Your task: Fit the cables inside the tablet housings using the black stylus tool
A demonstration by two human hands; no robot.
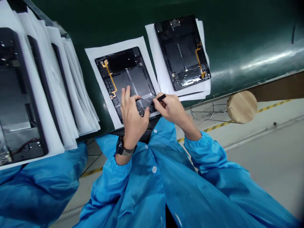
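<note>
The tablet shell [120, 77] lies on white paper [114, 48] over the green table [237, 41]. On the shell, the left hand [134, 117] rests spread; at its edge, the right hand [173, 108] pinches a black piece [161, 98]; rightward stands a round stool [242, 107].

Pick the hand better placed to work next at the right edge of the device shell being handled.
Right hand, most likely: it holds a small black piece by that edge, while the left hand spreads over the lower device shell.
</note>
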